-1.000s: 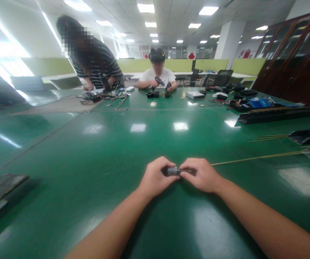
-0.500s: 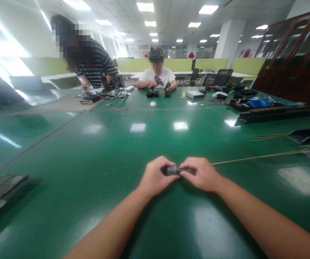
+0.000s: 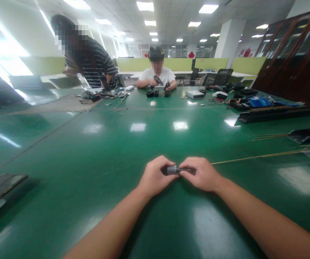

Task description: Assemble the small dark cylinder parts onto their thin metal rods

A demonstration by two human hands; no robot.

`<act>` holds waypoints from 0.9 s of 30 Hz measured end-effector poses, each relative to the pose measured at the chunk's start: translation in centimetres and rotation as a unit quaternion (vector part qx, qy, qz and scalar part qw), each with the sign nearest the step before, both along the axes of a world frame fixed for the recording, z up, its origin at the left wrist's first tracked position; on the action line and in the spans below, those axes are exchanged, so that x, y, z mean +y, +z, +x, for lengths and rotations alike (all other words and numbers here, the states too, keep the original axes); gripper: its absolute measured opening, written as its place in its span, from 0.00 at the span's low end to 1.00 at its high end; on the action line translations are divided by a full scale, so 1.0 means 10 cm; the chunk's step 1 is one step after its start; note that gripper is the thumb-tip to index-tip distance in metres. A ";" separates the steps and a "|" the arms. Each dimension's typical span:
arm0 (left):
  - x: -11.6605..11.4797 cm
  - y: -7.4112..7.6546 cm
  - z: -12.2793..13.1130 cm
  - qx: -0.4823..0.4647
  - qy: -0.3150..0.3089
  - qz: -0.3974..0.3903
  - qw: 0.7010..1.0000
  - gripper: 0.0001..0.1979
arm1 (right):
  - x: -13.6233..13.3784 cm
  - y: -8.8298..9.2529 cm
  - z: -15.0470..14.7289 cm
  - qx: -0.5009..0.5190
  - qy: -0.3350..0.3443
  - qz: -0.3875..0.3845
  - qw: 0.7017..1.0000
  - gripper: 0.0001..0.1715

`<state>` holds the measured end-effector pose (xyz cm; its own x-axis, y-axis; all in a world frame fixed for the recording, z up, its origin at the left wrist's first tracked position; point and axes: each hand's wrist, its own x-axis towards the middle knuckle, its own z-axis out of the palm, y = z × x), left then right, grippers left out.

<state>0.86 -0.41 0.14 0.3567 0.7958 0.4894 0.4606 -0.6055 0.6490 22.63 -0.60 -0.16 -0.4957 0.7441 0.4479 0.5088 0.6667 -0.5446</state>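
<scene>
The grey cylinder was found still pinched between left hand and right hand at six o'clock (position unchanged).

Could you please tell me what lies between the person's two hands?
In the head view, a small grey cylindrical part bridges the left hand and the right hand; both pinch it over the green table.

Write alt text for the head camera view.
A left hand and right hand pinch a small grey metal cylinder together at a glossy green table. Far off, a striped-shirted person and a white-shirted person work.
</scene>
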 end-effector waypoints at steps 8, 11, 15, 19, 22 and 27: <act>0.00 -0.01 -0.01 0.003 0.000 -0.003 1.000 0.12 | -0.01 0.01 -0.01 0.002 -0.003 -0.010 1.000 0.06; 0.01 -0.01 -0.01 0.002 0.007 -0.003 1.000 0.11 | 0.01 0.00 0.00 0.013 -0.008 -0.024 1.000 0.06; 0.02 -0.01 -0.01 -0.002 0.010 -0.001 1.000 0.11 | 0.02 -0.01 0.02 0.014 -0.013 -0.030 0.999 0.06; 0.02 -0.01 -0.01 -0.003 0.009 0.001 1.000 0.11 | 0.02 0.00 0.01 0.016 -0.019 -0.029 0.999 0.06; 0.02 -0.01 -0.01 -0.004 0.008 0.002 1.000 0.11 | 0.01 -0.01 0.00 0.020 -0.031 -0.031 0.999 0.06; 0.02 -0.01 -0.01 -0.003 0.011 0.007 1.000 0.11 | 0.01 -0.01 0.00 0.021 -0.038 -0.030 0.999 0.05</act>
